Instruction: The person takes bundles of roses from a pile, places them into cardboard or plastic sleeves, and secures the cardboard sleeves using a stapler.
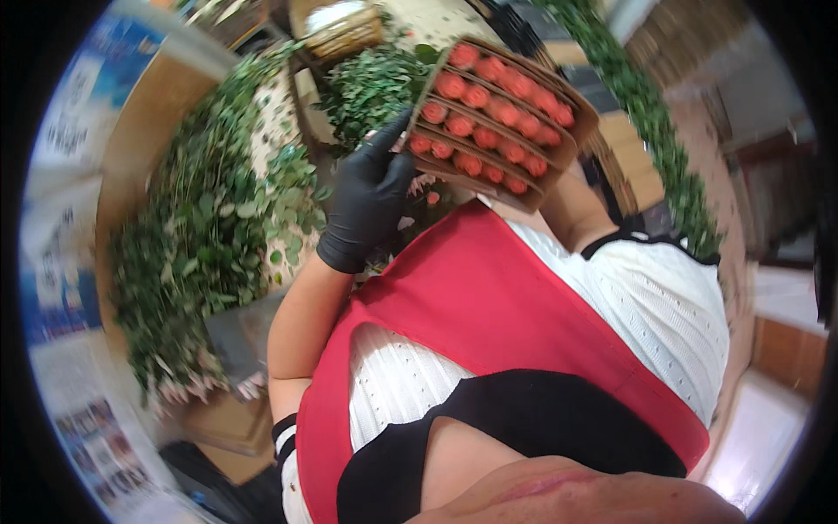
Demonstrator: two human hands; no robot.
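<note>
A cardboard box of coral-red roses, the blooms in rows between cardboard dividers, is held tilted in front of my chest. My left hand, in a black glove, grips the box's left edge with thumb and fingers. Small pale pink bits show by its fingers. My right forearm is bare and reaches up behind the box, which hides my right hand. A few small pink blooms show below the box, near the red apron.
Long heaps of leafy green stems lie on the left, with another leafy pile beyond my left hand. A wicker basket stands at the top. A strip of foliage runs down the right, beside flat cardboard.
</note>
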